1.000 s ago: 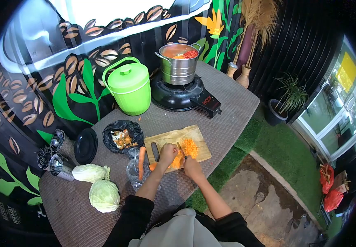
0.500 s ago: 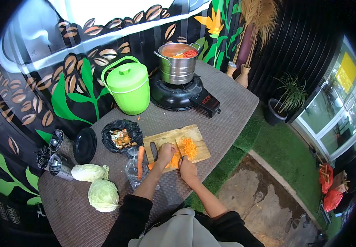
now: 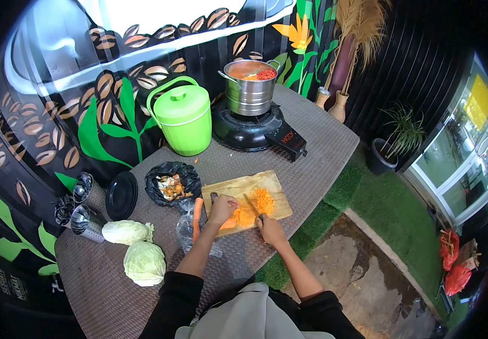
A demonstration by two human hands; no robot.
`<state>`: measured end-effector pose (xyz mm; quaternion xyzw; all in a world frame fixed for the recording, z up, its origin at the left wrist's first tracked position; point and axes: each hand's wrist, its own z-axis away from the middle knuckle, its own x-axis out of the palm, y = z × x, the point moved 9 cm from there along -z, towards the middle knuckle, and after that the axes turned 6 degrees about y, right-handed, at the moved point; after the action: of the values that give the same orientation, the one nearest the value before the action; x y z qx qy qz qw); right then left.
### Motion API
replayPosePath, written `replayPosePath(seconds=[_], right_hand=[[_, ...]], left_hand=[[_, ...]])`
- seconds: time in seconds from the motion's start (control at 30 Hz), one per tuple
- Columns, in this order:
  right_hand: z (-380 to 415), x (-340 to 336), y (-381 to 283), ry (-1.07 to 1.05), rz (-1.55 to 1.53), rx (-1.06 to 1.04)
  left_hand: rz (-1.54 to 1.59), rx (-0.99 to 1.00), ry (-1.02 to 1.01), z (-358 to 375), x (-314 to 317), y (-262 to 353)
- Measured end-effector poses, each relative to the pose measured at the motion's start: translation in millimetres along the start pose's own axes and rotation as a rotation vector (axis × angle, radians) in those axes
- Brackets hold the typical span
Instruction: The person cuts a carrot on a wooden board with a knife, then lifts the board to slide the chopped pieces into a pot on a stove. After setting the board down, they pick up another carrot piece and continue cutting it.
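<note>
My right hand (image 3: 271, 230) is closed around the handle of a knife (image 3: 252, 205), whose blade reaches up across the wooden cutting board (image 3: 227, 188). Right of the blade lies a pile of finely diced carrot (image 3: 264, 200). Orange carrot slices (image 3: 245, 218) lie on the board between my hands. My left hand (image 3: 223, 210) is over the board's left part, fingers bent at the slices; what its fingertips grip, if anything, is too small to tell. A dark handle (image 3: 214, 196) shows behind it. A whole carrot (image 3: 197, 217) lies on clear plastic beside the board.
A black bag of peelings (image 3: 173, 185) sits behind the carrot. Two cabbages (image 3: 144, 263) lie at the left, near metal cups (image 3: 87, 224) and black plates (image 3: 122, 196). At the back stand a green bucket (image 3: 182, 118) and a steel pot (image 3: 249, 90) on a black stove (image 3: 247, 131).
My left hand has moved a little left, away from the knife. My right hand and the knife have shifted slightly right, uncovering more slices. The whole view has shifted slightly.
</note>
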<state>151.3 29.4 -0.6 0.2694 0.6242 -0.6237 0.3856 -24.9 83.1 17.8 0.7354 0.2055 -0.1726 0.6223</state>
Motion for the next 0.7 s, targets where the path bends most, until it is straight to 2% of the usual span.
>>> replayPosePath(seconds=[0.07, 0.13, 0.17, 0.27, 0.33, 0.37, 0.43, 0.5, 0.6, 0.7], right_hand=[[3.0, -11.7, 13.5, 0.132, 0.038, 0.109], [6.8, -14.9, 11.9, 0.146, 0.021, 0.084], [8.8, -16.6, 9.7, 0.158, 0.003, 0.059], [9.1, 6.4, 9.1, 0.079, 0.042, -0.050], [11.6, 1.0, 10.4, 0.091, 0.009, 0.017], [12.3, -2.0, 13.4, 0.098, -0.023, 0.080], [11.6, -5.4, 13.4, 0.117, -0.023, 0.092], [12.0, -7.9, 16.9, 0.139, -0.022, 0.105], [11.5, -4.3, 9.7, 0.102, -0.018, 0.003], [12.2, -10.7, 15.3, 0.112, 0.005, 0.091]], left_hand=[[0.037, -0.012, -0.013, 3.4, 1.5, 0.9], [-0.205, 0.154, 0.034, 8.3, 1.8, 10.8], [-0.205, 0.157, 0.031, 10.7, 3.8, 9.7], [-0.319, 0.078, -0.017, 22.9, 3.6, 27.3], [-0.448, 0.088, 0.029, 27.3, 4.1, 28.4], [-0.448, 0.088, 0.030, 26.9, 8.1, 23.5], [-0.408, 0.000, 0.052, 22.8, 13.2, 6.9], [-0.423, -0.005, 0.056, 22.3, 16.3, 3.2], [-0.439, -0.021, 0.055, 20.9, 15.9, 5.9], [-0.409, -0.028, 0.030, 20.4, 19.7, 2.1]])
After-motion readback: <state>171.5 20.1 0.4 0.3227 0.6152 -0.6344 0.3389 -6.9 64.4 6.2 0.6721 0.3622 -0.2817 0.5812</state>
